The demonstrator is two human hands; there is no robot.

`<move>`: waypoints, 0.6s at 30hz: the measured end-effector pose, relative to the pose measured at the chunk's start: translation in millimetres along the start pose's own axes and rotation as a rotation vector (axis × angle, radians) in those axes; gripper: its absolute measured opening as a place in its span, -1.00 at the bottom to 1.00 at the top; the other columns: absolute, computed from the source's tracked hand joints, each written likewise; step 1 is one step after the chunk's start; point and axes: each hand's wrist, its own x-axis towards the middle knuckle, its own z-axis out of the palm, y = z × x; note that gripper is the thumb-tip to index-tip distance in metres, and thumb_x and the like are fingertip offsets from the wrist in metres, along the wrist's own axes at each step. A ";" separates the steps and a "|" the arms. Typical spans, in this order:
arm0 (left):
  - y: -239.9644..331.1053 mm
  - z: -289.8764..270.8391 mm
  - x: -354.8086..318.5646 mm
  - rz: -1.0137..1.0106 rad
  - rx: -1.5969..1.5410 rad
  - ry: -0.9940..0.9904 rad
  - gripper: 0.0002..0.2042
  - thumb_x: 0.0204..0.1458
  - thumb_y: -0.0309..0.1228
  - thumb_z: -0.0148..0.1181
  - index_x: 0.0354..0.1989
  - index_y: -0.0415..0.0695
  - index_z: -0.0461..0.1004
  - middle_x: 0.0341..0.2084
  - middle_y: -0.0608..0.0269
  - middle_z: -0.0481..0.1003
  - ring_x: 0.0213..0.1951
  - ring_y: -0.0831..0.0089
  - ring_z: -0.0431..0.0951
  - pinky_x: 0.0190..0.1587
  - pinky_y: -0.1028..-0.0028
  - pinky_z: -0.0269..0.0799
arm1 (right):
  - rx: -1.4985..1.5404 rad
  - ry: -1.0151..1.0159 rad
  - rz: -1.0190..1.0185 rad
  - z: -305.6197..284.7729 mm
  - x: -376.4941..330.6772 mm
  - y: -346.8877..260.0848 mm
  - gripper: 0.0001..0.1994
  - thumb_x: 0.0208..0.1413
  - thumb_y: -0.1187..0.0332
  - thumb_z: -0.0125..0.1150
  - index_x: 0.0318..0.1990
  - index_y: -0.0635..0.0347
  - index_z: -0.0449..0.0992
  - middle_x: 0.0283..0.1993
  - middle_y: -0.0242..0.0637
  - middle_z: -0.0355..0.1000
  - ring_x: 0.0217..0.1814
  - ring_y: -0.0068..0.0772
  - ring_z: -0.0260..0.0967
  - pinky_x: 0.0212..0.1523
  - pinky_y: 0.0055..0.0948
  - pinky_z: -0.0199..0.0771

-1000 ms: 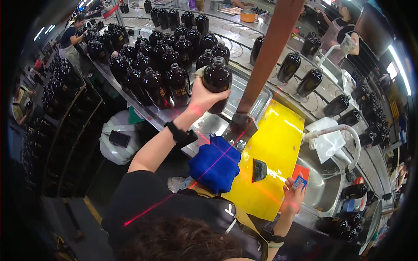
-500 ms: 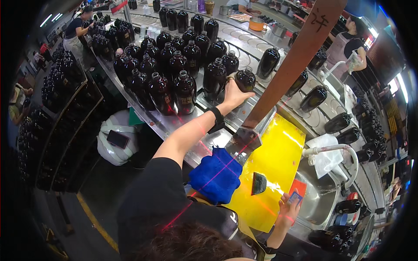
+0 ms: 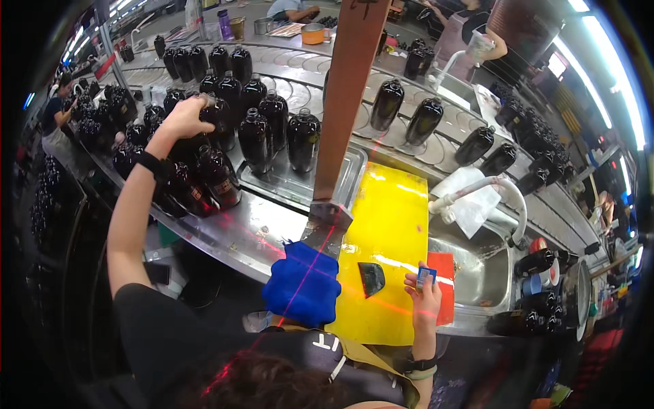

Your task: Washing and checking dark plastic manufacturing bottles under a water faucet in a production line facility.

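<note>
My left hand [image 3: 185, 120] reaches in among the dark glass bottles at the left, its fingers curled at the neck of one bottle [image 3: 221, 124] and its thumb along the near side. Part of the grip is hidden. More upright bottles [image 3: 255, 140] stand just right of it on a metal tray. At the lower right, my right hand [image 3: 425, 300] holds a small blue rectangular piece [image 3: 426, 275] with a pale face, above the edge of a yellow board [image 3: 390, 211]. On that board lies a dark, wedge-shaped piece [image 3: 372, 279].
A brown upright post [image 3: 347, 102] rises between the bottles and the board. A blue cloth [image 3: 303, 283] lies near me. Right of the board are a red board [image 3: 443, 286], a steel sink [image 3: 480, 262] and a pale tap [image 3: 477, 189]. Bottles line a conveyor [image 3: 436, 160] behind.
My left hand has moved left, from a bottle beside the post to a bottle within the left cluster. The view has turned rightward. My right hand keeps the blue piece.
</note>
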 end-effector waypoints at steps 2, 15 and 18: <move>-37.4 14.3 13.3 0.018 -0.090 -0.269 -0.46 -0.30 -0.32 0.42 -0.05 -0.25 0.52 -0.20 -0.05 0.58 -0.12 0.12 0.61 -0.02 0.26 0.52 | -0.012 -0.014 -0.003 6.6 2.5 -0.4 -0.54 0.41 0.12 -0.10 0.27 0.26 0.30 -0.14 -0.17 0.53 -0.14 -0.42 0.48 -0.12 -0.44 0.47; -2.7 20.4 50.5 0.028 -0.276 -0.185 -0.89 -0.22 -0.63 0.28 -0.46 -0.37 0.51 -0.58 0.07 0.58 -0.55 0.38 0.65 -0.47 0.43 0.55 | -0.133 0.008 -0.016 10.4 6.5 -0.1 -0.55 0.42 0.13 -0.10 0.26 0.28 0.34 -0.15 -0.18 0.53 -0.15 -0.47 0.49 -0.14 -0.53 0.49; 14.0 24.0 62.0 0.040 -0.370 -0.157 -0.91 -0.26 -0.63 0.30 -0.52 -0.31 0.54 -0.59 0.05 0.59 -0.55 0.35 0.65 -0.45 0.42 0.57 | -0.163 0.011 -0.024 15.7 7.0 -1.8 -0.55 0.42 0.14 -0.11 0.26 0.29 0.34 -0.15 -0.18 0.53 -0.15 -0.47 0.49 -0.14 -0.53 0.48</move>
